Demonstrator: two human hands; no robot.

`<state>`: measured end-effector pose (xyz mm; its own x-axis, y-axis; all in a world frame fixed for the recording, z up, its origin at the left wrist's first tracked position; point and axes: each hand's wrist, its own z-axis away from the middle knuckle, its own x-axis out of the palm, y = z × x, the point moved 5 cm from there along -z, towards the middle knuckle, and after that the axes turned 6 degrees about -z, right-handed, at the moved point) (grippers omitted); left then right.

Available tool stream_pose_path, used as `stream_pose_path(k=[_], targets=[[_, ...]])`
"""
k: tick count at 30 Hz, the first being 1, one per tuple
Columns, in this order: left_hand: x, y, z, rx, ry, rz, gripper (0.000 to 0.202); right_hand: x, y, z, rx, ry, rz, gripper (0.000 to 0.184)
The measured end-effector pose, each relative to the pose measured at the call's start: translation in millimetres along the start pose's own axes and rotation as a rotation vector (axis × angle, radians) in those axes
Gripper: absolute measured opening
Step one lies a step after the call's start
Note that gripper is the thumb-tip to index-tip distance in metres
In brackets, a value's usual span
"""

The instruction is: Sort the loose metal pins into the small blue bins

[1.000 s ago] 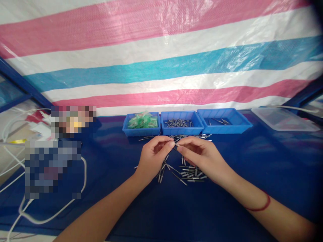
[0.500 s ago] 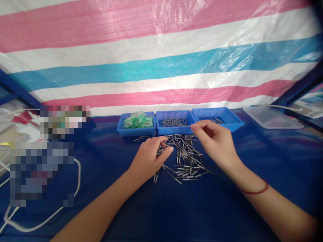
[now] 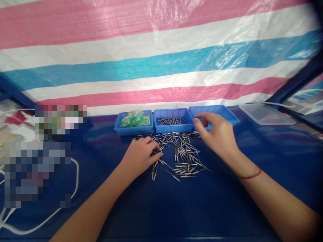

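A loose pile of pop rivets (image 3: 188,156) lies on the dark blue table, in front of three blue bins. My left hand (image 3: 141,155) rests at the pile's left side, thumb and index finger apart, the other fingertips bent down over some rivets. My right hand (image 3: 218,134) hovers over the pile's right edge, in front of the right bin (image 3: 233,121). Its thumb and index finger are spread with nothing visible between them. More rivets sit in the middle bin (image 3: 174,128). Green-and-clear small packets (image 3: 136,119) fill the left bin (image 3: 133,130). My right hand hides part of the right bin's inside.
A clear plastic lid (image 3: 266,114) lies at the back right. On the left, a white cable (image 3: 77,178) loops across the table beside blurred-out items. A striped plastic sheet (image 3: 151,70) hangs behind the bins, between blue frame posts.
My right thumb and index finger, close together before, have parted. My left hand has shifted left and its fingers have come down on the pile's left part. The view has moved slightly.
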<state>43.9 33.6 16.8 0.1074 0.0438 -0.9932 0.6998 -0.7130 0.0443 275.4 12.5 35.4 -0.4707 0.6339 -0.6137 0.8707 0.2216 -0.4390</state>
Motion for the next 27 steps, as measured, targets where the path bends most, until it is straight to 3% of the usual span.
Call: stream_pose_path(k=[4, 9, 19, 27], targets=[[2.4, 4, -3, -0.011, 0.016, -0.004, 0.021, 13, -30, 12, -0.071, -0.151, -0.138, 0.019], [5.9, 5, -4, -0.047, 0.015, -0.012, 0.022, 27, -50, 25, -0.089, -0.295, -0.236, 0.015], [11.7, 11, -4, 0.003, 0.032, -0.055, 0.021, 55, -58, 43, -0.328, -0.530, -0.172, 0.016], [8.2, 8, -1, 0.026, 0.037, 0.036, 0.020, 57, -59, 45, -0.302, -0.568, -0.134, 0.016]])
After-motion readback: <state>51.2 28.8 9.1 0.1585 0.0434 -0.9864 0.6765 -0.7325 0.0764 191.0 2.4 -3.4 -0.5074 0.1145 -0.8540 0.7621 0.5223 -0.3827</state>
